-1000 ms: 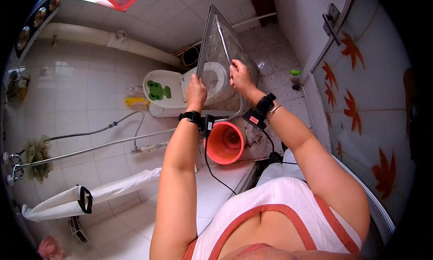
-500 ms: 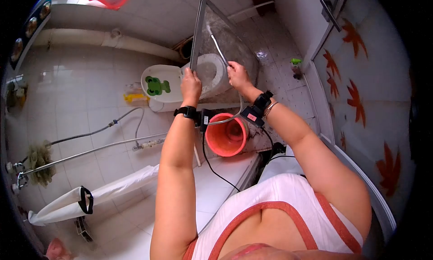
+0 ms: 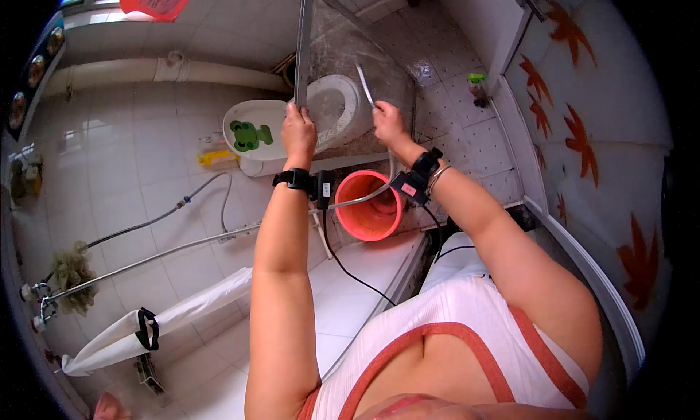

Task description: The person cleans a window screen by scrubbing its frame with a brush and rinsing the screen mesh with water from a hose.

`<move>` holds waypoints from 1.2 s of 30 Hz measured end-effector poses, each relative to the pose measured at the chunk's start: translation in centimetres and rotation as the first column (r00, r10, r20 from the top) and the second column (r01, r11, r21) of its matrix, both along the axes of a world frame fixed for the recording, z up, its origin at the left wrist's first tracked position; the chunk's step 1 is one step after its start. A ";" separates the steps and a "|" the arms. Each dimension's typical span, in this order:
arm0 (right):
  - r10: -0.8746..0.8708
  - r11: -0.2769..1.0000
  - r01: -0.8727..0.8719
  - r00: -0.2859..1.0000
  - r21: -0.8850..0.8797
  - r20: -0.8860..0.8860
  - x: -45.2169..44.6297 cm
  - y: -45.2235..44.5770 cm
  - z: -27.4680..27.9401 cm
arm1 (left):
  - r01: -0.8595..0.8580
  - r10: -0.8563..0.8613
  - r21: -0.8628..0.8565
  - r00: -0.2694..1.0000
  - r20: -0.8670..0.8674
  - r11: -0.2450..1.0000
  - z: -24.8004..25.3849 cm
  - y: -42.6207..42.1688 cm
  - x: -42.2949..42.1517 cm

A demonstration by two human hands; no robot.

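My left hand (image 3: 298, 137) is closed around the lower end of the grey frame of a see-through mesh screen (image 3: 332, 37), which stands tilted in front of the toilet. The mesh looks wet or dirty. Gripped in my right hand (image 3: 391, 125) is a slim silvery hand shower (image 3: 365, 86), its head pointing up and left at the screen. From below that hand a metal shower hose (image 3: 357, 200) curves over the pink bucket (image 3: 368, 227) and runs left to the wall tap. Whether water is coming out, I cannot tell.
Behind the screen is a white toilet (image 3: 343, 99), its lid (image 3: 273, 117) bearing a green frog sticker. A green-topped bottle (image 3: 477, 92) stands on the tiled floor. The door with leaf decals (image 3: 580, 146) is at right. Black cables (image 3: 354, 275) hang from my wrist straps.
My right hand has moved slightly right, and the hand shower's head has shifted right and down across the screen. The view has shifted a little; my left hand keeps its hold on the frame.
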State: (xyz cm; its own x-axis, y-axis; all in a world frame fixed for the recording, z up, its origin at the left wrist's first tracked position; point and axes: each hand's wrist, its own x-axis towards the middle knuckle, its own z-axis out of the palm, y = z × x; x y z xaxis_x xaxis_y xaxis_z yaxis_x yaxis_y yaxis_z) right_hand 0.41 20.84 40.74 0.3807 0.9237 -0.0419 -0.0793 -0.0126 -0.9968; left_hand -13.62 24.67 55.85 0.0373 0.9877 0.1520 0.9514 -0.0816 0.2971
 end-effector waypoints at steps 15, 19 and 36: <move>0.135 0.986 -0.150 0.972 -0.068 -0.191 0.0 -6.9 5.9 | 0.059 0.009 -0.182 0.935 0.355 0.982 -0.3 0.2 0.0; 0.285 0.957 -0.288 0.930 0.021 -0.231 -0.5 -9.4 9.8 | 0.060 0.049 -0.234 0.899 0.436 0.970 0.0 0.1 0.1; 0.359 0.926 -0.336 0.925 0.173 -0.124 0.5 -13.6 12.7 | 0.073 0.110 -0.208 0.659 0.744 0.975 -1.4 1.4 -1.0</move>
State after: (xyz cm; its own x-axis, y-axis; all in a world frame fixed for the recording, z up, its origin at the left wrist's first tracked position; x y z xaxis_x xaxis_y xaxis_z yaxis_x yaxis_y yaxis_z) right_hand 0.95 7.26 53.44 0.0346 0.9968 0.0718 -0.2460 0.0782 -0.9661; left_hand -14.59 26.07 54.44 -0.0169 0.9965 -0.0817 0.3984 0.0816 0.9136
